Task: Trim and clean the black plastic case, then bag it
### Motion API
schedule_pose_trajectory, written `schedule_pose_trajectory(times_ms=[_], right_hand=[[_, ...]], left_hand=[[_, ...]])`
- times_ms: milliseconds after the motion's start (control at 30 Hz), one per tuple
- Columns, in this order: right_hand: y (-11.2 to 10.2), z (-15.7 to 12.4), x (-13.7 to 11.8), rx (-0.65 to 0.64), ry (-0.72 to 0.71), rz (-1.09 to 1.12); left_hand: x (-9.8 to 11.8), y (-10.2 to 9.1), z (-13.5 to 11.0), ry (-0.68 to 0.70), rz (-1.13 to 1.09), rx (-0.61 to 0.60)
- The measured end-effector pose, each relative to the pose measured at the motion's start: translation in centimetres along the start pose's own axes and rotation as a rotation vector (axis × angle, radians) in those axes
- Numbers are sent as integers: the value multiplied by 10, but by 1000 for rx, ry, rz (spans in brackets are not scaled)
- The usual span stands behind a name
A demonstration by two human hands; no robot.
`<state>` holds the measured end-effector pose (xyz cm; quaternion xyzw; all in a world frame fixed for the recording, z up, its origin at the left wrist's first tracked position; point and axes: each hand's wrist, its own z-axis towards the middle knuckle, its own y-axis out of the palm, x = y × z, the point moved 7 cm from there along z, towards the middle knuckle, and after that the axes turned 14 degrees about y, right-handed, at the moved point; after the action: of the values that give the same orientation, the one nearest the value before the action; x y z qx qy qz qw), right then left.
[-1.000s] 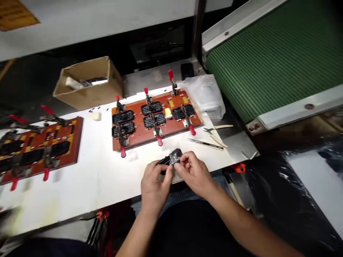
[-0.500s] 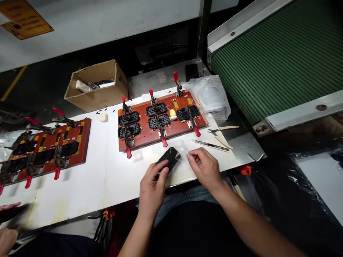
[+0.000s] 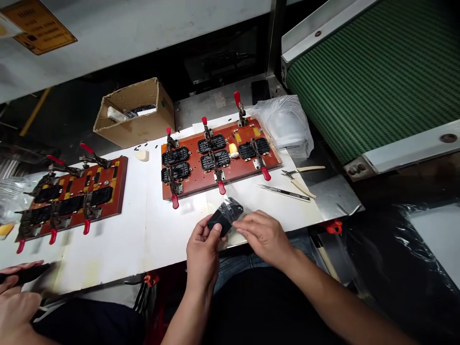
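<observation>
On a factory floor, at a white-papered bench (image 3: 125, 239) beside a green conveyor (image 3: 366, 86). Gripping a black part (image 3: 218, 223) in the left hand (image 3: 203, 251), thumb on top, fingers curled beneath, over the bench's near edge. Apparently pinching clear film (image 3: 227, 206) with the right hand (image 3: 264, 235), fingertips drawn together at the part's right side. Seemingly partway along: film across the far end, dark surface exposed near the left thumb. Impossible to tell whether peeling or wrapping. Just beyond, five plates (image 3: 212, 143) on a red-brown board (image 3: 196, 182) with six clamps (image 3: 222, 188); yellow pads (image 3: 238, 138) visible near the upper right one.

In texture, flat, dark and oblong for the part; thin, glossy and creased for the film; ribbed for the plates. To the right, a slim knife (image 3: 283, 192), pale-handled pliers (image 3: 311, 168) and a cloudy plastic bag (image 3: 283, 124). Farther left, a second clamp-lined board (image 3: 117, 203) and a co-worker's hand (image 3: 19, 304). Behind, an open cardboard carton (image 3: 125, 135).
</observation>
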<state>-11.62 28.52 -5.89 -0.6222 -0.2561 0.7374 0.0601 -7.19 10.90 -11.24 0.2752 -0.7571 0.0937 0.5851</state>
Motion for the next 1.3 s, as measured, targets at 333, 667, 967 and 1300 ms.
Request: schedule_pose_trajectory(times_ms=[333,667,967,1300], right_hand=[[-1,6,-18,42,62,117],[-8,5,-11,-141,176,299],[-12,-6,-19,-234,162,262],[12,-45,19,-371,524,301]], left_hand=[[6,21,-20,73,221,-155],[12,26,-23,186,226,-285],[17,34,-26,118,340,-306],[12,40,-33,186,141,-217]])
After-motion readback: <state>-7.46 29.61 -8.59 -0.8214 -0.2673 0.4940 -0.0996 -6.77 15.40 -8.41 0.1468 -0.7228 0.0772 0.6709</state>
